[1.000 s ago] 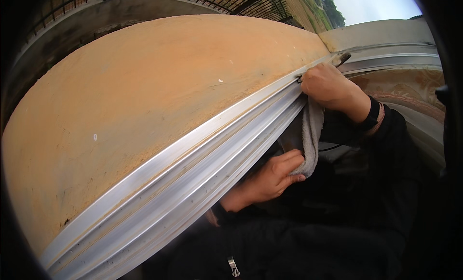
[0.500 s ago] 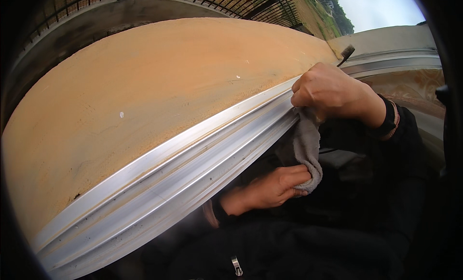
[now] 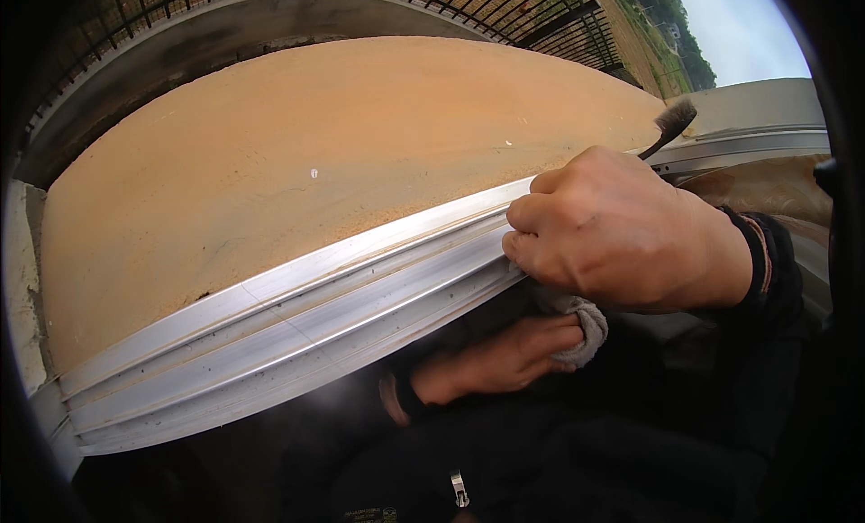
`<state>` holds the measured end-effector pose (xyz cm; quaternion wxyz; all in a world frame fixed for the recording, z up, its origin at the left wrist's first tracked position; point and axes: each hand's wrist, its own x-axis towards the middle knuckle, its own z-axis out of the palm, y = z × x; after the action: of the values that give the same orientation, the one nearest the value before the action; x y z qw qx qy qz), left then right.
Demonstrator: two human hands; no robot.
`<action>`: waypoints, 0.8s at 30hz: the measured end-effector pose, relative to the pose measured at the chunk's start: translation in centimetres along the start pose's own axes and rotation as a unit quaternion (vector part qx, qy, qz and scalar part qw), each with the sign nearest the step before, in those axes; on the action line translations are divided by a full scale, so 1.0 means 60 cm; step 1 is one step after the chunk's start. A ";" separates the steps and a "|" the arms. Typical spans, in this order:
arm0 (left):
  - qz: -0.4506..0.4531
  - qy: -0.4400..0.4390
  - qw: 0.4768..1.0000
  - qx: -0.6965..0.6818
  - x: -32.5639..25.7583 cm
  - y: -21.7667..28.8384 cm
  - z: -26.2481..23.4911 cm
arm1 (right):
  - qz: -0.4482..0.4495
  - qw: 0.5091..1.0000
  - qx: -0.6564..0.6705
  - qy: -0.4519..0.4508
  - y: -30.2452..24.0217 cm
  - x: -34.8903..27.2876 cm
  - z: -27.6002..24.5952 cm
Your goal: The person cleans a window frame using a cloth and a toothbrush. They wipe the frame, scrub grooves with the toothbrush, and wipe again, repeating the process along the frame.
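My right hand point(image 3: 622, 230) is closed in a fist at the right part of a silver aluminium window track point(image 3: 297, 320). A small dark-bristled brush point(image 3: 674, 125) sticks out past its knuckles, its black handle running into the fist. The handle's other end is hidden by the fingers. Lower down, my left hand point(image 3: 509, 356) grips a grey cloth point(image 3: 587, 334), bunched beyond its fingertips. The cloth's upper part passes behind my right hand, so I cannot tell whether they touch. Brownish dirt lines the track's grooves.
An orange-tan, dusty sill point(image 3: 360, 109) slopes beyond the track, with a few white specks. A black metal railing point(image 3: 505, 9) stands behind it on a grey ledge. At right is another frame section point(image 3: 757, 145) beside patterned brown fabric. A rough wall edge point(image 3: 25, 289) borders the left.
The view has shifted, showing the track's left end. My right hand appears larger and nearer, now covering much of the hanging cloth. The brush has moved with it; my left hand keeps its grip.
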<state>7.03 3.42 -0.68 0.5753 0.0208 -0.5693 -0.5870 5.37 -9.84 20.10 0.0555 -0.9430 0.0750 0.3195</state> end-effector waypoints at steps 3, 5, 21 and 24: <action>-0.017 0.041 0.998 0.053 -0.013 0.021 -0.005 | -0.023 0.999 0.029 0.026 -0.011 0.017 -0.007; -0.042 0.040 0.992 0.110 -0.025 0.046 -0.021 | -0.045 0.995 0.056 0.065 -0.018 0.033 -0.013; -0.141 0.123 0.953 0.240 -0.034 0.189 -0.005 | -0.033 0.832 0.294 0.470 0.013 -0.080 0.072; -0.148 0.338 0.926 -0.081 -0.026 0.192 0.028 | 0.044 0.831 0.264 0.487 0.029 -0.096 0.089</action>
<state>13.92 9.18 6.88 0.6399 0.2547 -0.2822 -0.6678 -2.60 -10.11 19.30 0.2446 -0.9215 0.2153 -0.2114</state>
